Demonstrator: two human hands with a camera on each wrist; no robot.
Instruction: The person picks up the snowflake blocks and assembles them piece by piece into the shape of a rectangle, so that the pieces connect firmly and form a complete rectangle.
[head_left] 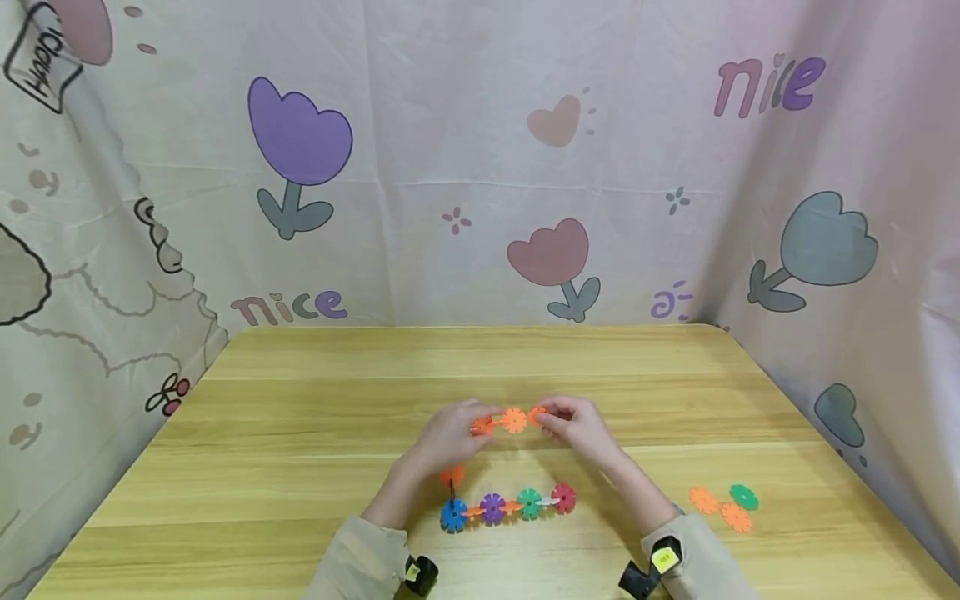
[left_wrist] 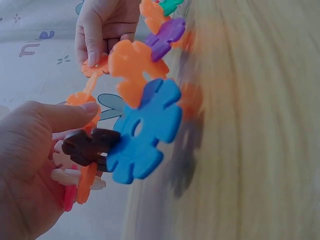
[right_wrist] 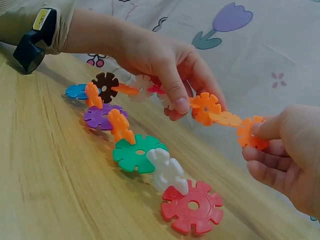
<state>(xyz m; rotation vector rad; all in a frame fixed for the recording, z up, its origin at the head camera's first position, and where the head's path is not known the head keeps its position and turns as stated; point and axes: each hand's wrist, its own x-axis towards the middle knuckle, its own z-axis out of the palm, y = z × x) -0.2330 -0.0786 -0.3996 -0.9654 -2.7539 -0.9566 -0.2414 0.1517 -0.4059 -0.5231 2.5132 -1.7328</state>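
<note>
A chain of slotted plastic flower discs curves from the table up into both hands. Its lower run goes from a red disc (right_wrist: pixel 192 207) past white, green (right_wrist: pixel 139 152), orange and purple (right_wrist: pixel 105 116) ones to a blue disc (left_wrist: pixel 145 132). From there a brown disc (right_wrist: pixel 104 87) leads to orange, white and pink pieces partly hidden by the left hand (head_left: pixel 452 432). That hand grips this upper part, thumb on an orange disc (right_wrist: pixel 207 108). The right hand (head_left: pixel 581 425) pinches the orange end disc (right_wrist: pixel 250 134) between thumb and fingers, joined through another orange disc (head_left: pixel 513 420).
On the wooden table (head_left: pixel 300 417), two loose orange discs (head_left: pixel 704 500) and a green disc (head_left: pixel 744 497) lie to the right. Something blue shows partly behind the right wrist. A printed curtain (head_left: pixel 450 125) hangs behind the table's far edge.
</note>
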